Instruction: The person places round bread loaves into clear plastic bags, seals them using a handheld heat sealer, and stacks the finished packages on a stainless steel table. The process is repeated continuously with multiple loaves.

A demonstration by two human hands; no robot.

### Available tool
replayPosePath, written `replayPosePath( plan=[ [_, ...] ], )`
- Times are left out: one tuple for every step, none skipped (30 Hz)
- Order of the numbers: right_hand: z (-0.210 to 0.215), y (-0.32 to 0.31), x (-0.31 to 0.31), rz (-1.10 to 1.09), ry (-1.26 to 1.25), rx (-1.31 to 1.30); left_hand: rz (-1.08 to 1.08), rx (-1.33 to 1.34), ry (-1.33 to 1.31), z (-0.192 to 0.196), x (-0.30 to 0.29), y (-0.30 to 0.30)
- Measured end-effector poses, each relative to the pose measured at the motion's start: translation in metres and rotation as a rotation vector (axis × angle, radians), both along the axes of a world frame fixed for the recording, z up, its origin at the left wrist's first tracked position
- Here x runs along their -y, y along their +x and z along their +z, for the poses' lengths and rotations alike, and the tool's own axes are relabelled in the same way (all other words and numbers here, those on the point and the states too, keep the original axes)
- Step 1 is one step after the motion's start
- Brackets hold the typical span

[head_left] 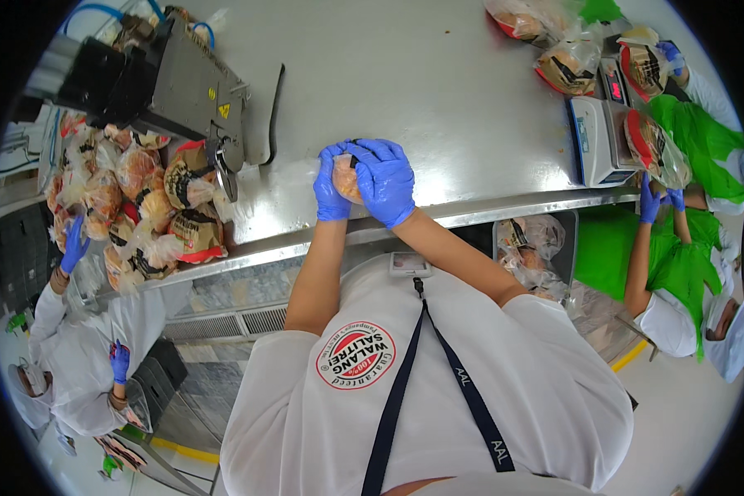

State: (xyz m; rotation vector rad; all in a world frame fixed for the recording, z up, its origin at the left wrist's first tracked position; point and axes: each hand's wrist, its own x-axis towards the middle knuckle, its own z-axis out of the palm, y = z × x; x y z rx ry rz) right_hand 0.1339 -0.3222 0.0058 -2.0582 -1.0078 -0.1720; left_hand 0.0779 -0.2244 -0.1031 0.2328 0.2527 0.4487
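Observation:
Both of my hands, in blue gloves, are over the steel table near its front edge. A rounded, orange-pink piece of bagged meat (346,178) is clasped between them, with a dark printed patch near its top. My left hand (329,192) wraps its left side. My right hand (386,183) covers its right side and top, fingers curled over it. Much of the bag is hidden under the gloves. To the left, a heap of similar bagged meat (153,194) in clear plastic with red, tan and black print lies on the table.
A grey metal machine (192,83) with a bent metal arm (274,116) stands at left. At right are a weighing scale (591,140), more bagged meat (570,64) and co-workers in green aprons (694,136). A bin (572,248) holds bags below the edge. Another gloved co-worker (78,364) stands left.

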Motion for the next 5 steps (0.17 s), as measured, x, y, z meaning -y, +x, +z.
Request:
replayPosePath(
  plan=[
    [0.001, -0.002, -0.005, 0.021, -0.016, 0.021, -0.041, 0.121, 0.006, -0.004, -0.004, -0.002],
    [-0.001, -0.004, -0.009, 0.04, -0.031, 0.043, -0.041, 0.142, -0.016, -0.008, -0.005, -0.006],
    [-0.004, -0.007, -0.012, 0.039, -0.057, 0.056, -0.043, 0.164, -0.038, -0.011, -0.006, -0.009],
    [-0.005, -0.009, -0.014, 0.045, -0.082, 0.076, -0.043, 0.195, -0.061, -0.015, -0.006, -0.009],
    [-0.005, -0.012, -0.016, 0.052, -0.106, 0.096, -0.044, 0.304, -0.08, -0.034, -0.008, -0.011]
  ],
)
